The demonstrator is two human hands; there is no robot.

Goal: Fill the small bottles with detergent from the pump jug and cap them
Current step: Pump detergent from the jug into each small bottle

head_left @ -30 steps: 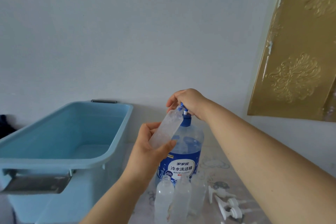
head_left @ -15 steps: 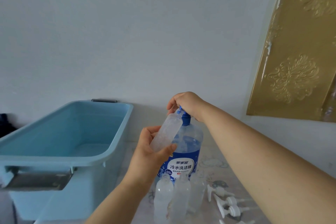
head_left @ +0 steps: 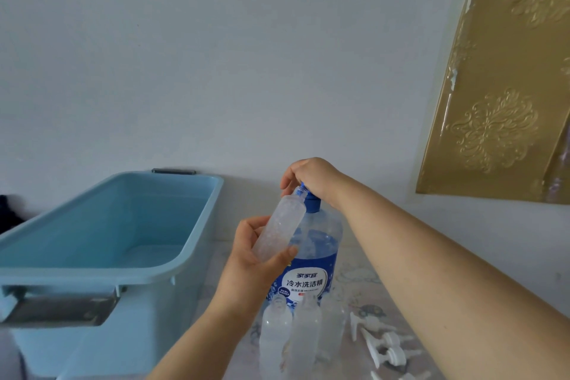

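light blue plastic tub (head_left: pixel 92 271): far left, metal handle (head_left: pixel 58 308) at near end. left hand (head_left: pixel 256 259): fingers and thumb wrapped round frosted small bottle (head_left: pixel 280 228), tilted, mouth up against blue nozzle. pump jug (head_left: pixel 311 259): upright on desk (head_left: pixel 357 284), blue label, part full. right hand (head_left: pixel 308 177): fingers curled over pump head of jug. standing bottles (head_left: pixel 274 336): uncapped, clustered upright just before jug. white pump caps (head_left: pixel 382 345): loose on desk, right of cluster. gold embossed panel (head_left: pixel 499 86): on wall, far right.
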